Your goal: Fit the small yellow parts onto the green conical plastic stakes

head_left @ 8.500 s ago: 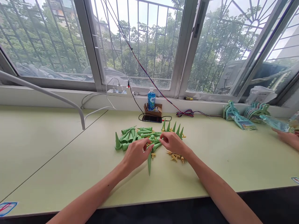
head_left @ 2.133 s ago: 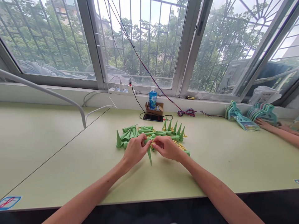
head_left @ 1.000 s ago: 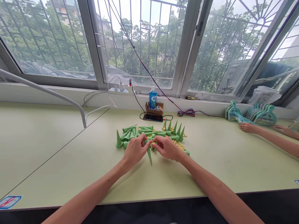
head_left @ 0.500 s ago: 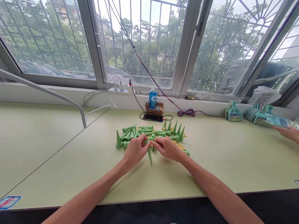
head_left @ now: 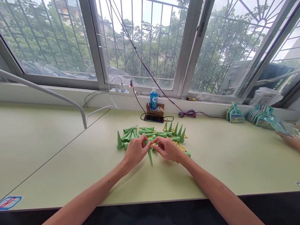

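Observation:
My left hand [head_left: 137, 150] is closed on a green plastic watering spike [head_left: 150, 157], its narrow tip hanging down toward me. Close beside it, the thumb and fingers of my right hand [head_left: 167, 148] pinch a small yellow peg [head_left: 154, 144] at the wide upper end of that spike. My fingers partly hide where peg and spike meet. Behind both hands lies a pile of green spikes [head_left: 131, 134], some on their sides. Several upright spikes [head_left: 176, 129] stand at the pile's right. Loose yellow pegs [head_left: 180, 147] are scattered by my right wrist.
Behind the pile are a phone [head_left: 153, 118] on a cable and a blue bottle [head_left: 153, 100] in a cardboard box [head_left: 160, 111]. A bundled cable [head_left: 188, 113] lies near the sill. At the right, another person's hand [head_left: 289, 140] holds clear plastic near small dustpan sets [head_left: 235, 114].
My right fingertips have shifted slightly at the spike's wide end; my left hand keeps its hold. The other person's hand at the right has moved a little, lifting a plastic-wrapped item.

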`<state>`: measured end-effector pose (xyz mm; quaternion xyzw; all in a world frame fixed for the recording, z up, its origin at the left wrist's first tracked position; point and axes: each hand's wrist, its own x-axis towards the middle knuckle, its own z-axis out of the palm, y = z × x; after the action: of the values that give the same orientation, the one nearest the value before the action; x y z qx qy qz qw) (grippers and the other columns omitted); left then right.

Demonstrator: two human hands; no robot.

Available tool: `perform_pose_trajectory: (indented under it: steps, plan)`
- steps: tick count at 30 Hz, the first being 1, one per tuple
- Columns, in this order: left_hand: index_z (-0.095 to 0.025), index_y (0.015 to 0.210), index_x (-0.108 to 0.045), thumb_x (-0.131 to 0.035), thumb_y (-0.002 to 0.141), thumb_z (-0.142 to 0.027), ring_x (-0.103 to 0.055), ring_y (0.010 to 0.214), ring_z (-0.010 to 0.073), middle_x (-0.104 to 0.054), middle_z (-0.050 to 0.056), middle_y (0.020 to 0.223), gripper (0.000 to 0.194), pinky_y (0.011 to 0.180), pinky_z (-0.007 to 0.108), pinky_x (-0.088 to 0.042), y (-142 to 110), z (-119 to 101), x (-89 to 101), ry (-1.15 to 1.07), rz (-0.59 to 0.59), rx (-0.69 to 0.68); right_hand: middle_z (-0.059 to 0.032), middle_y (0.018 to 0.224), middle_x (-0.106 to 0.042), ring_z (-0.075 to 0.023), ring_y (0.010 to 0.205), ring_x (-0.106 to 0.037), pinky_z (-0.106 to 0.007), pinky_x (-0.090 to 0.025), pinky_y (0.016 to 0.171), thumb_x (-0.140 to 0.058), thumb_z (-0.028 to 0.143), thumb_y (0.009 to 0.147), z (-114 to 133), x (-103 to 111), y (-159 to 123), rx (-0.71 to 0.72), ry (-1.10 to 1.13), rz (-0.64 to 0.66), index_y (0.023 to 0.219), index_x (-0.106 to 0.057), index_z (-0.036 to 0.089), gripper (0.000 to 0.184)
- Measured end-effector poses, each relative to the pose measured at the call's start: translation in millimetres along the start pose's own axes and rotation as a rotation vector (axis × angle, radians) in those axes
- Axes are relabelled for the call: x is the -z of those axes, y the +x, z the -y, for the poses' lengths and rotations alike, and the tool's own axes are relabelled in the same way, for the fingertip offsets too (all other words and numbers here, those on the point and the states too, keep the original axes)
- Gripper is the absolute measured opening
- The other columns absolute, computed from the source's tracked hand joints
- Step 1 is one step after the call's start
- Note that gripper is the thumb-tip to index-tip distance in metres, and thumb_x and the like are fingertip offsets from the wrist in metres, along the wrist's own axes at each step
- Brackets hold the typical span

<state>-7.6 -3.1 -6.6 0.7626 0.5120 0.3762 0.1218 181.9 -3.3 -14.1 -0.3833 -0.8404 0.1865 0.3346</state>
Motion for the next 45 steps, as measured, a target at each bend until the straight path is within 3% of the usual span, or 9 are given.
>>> perform_pose_trajectory:
  steps: [9, 15, 21, 25, 31, 37, 45]
  plan:
    - [-0.021, 0.072, -0.048, -0.054, 0.086, -0.039, -0.038, 0.046, 0.0123, -0.043, -0.007, 0.050, 0.024, 0.052, 0.025, -0.028, -1.2, -2.4, 1.0, -0.005, 0.014, -0.009, 0.0030, 0.060, -0.052, -0.0106, 0.053, -0.040, -0.024, -0.031, 0.055, -0.047, 0.029, 0.098, -6.3, -3.1, 1.6, 0.013, -0.047, -0.004, 0.073, -0.052, 0.019, 0.027]
    - [-0.021, 0.074, -0.049, -0.055, 0.086, -0.039, -0.038, 0.048, 0.0127, -0.043, -0.007, 0.050, 0.022, 0.053, 0.025, -0.029, -2.0, -1.0, 0.5, -0.007, 0.023, -0.005, 0.0041, 0.055, -0.043, -0.0102, 0.051, -0.033, -0.025, -0.026, 0.052, -0.043, 0.032, 0.100, -7.2, -4.1, 3.2, 0.026, -0.084, -0.019, 0.063, -0.045, 0.019, 0.039]
    - [-0.021, 0.073, -0.049, -0.054, 0.086, -0.041, -0.038, 0.047, 0.0126, -0.043, -0.007, 0.050, 0.025, 0.052, 0.025, -0.028, -0.7, -2.2, 0.9, -0.004, 0.021, 0.009, 0.0080, 0.052, -0.044, -0.0096, 0.048, -0.036, -0.023, -0.028, 0.051, -0.054, 0.030, 0.094, 0.3, 0.3, 0.0, -0.011, -0.002, -0.002, 0.093, -0.058, 0.019, 0.012]
    - [-0.021, 0.074, -0.050, -0.055, 0.086, -0.040, -0.037, 0.047, 0.0124, -0.044, -0.007, 0.050, 0.023, 0.052, 0.025, -0.028, 0.1, -2.7, 1.2, -0.005, 0.012, 0.001, 0.0074, 0.054, -0.046, -0.0095, 0.048, -0.037, -0.023, -0.029, 0.052, -0.052, 0.027, 0.094, 0.8, 0.6, -0.7, 0.000, 0.004, 0.007, 0.092, -0.057, 0.019, 0.009]
    - [-0.021, 0.074, -0.051, -0.055, 0.086, -0.038, -0.037, 0.047, 0.0121, -0.043, -0.007, 0.050, 0.021, 0.052, 0.025, -0.028, -1.4, -1.1, 0.8, -0.012, 0.014, -0.011, 0.0032, 0.062, -0.054, -0.0098, 0.053, -0.042, -0.023, -0.032, 0.055, -0.048, 0.026, 0.097, -2.9, -1.6, 2.0, 0.017, -0.022, -0.004, 0.077, -0.054, 0.019, 0.022]
    - [-0.021, 0.074, -0.051, -0.055, 0.086, -0.039, -0.039, 0.047, 0.0122, -0.044, -0.007, 0.050, 0.022, 0.052, 0.025, -0.029, -1.6, -1.0, 0.2, -0.011, 0.015, -0.028, 0.0039, 0.056, -0.042, -0.0103, 0.052, -0.034, -0.025, -0.027, 0.053, -0.042, 0.033, 0.100, -7.0, -3.3, 4.1, 0.033, -0.075, -0.028, 0.063, -0.044, 0.019, 0.039]
    - [-0.021, 0.072, -0.049, -0.054, 0.086, -0.041, -0.038, 0.046, 0.0125, -0.043, -0.007, 0.050, 0.025, 0.051, 0.025, -0.028, -1.2, -1.5, 1.2, -0.003, 0.015, -0.008, 0.0081, 0.053, -0.044, -0.0097, 0.048, -0.037, -0.023, -0.027, 0.051, -0.054, 0.029, 0.093, 1.3, 0.8, -0.3, -0.018, -0.005, 0.004, 0.092, -0.056, 0.020, 0.009]
